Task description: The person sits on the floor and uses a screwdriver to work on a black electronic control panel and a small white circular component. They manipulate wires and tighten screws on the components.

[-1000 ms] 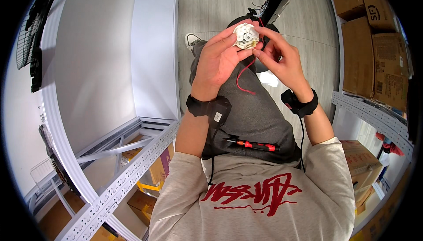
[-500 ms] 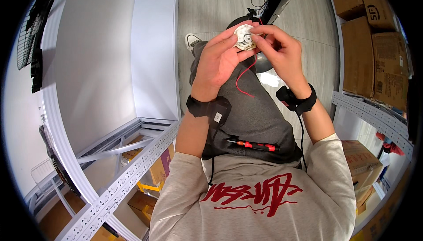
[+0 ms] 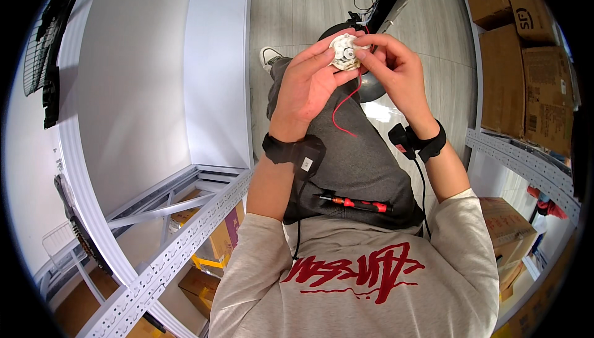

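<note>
1. My left hand (image 3: 307,84) is palm up, thumb angled in, fingers curled into a hold.
2. My right hand (image 3: 399,72) bends inward, thumb and forefinger tips close together.
3. Both my forearms (image 3: 270,183) reach forward.

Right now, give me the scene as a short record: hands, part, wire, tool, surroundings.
left hand: holds the round white part at its left side
right hand: thumb and fingers at the part's right side; pinching or only touching, cannot tell
wire: red wire, curving below the part over the gray trousers; attachment unclear
tool: red-and-black screwdriver, lying on the lap, in neither hand
surroundings: cardboard boxes on the right
</note>
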`<state>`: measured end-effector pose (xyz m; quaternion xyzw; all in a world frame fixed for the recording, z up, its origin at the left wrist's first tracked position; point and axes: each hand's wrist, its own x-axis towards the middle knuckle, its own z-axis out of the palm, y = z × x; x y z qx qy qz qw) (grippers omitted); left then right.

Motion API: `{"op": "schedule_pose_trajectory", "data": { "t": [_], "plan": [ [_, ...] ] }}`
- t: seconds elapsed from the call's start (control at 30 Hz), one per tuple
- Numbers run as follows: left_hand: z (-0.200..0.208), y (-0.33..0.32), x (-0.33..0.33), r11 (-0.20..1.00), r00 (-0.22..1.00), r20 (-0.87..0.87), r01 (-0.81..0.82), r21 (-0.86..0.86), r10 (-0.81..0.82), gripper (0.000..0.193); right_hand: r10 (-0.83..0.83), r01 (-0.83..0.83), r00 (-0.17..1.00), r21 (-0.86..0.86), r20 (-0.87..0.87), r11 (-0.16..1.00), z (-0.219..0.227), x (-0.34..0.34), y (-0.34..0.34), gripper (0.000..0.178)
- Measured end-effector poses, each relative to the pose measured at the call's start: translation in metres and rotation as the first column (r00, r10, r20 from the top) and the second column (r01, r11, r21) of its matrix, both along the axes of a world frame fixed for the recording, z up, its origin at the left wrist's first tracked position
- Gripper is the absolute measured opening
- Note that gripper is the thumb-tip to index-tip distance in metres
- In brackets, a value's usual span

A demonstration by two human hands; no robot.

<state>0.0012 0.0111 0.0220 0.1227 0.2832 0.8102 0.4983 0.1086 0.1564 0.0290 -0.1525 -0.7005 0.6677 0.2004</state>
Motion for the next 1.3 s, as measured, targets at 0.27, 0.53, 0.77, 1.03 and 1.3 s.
{"op": "schedule_pose_trajectory", "data": {
  "t": [0.27, 0.53, 0.77, 1.03, 1.3],
  "plan": [
    [0.001, 0.001, 0.0, 1.0, 1.0, 0.019, -0.01, 0.007, 0.01, 0.047, -0.047, 0.05, 0.998, 0.091, -0.034, 0.995, -0.004, 0.004, -0.003, 0.022],
    [0.0, 0.002, 0.0, 1.0, 0.999, -0.043, -0.005, -0.017, 0.004, 0.052, -0.083, 0.094, 0.996, 0.415, -0.043, 0.905, -0.002, 0.009, -0.01, 0.024],
    [-0.002, 0.002, 0.0, 1.0, 0.998, -0.065, 0.003, -0.023, -0.004, 0.052, -0.072, 0.13, 0.988, 0.478, -0.138, 0.869, -0.002, 0.003, -0.011, 0.023],
    [-0.003, 0.001, -0.001, 0.999, 0.997, -0.074, 0.018, -0.044, -0.021, 0.051, -0.052, 0.108, 0.991, 0.519, -0.122, 0.848, -0.002, 0.0, -0.007, 0.019],
    [0.0, 0.001, 0.0, 0.997, 0.995, -0.1, 0.017, -0.073, -0.024, 0.055, -0.036, 0.1, 0.991, 0.539, -0.128, 0.836, 0.001, -0.001, -0.004, 0.017]
  ]
}}
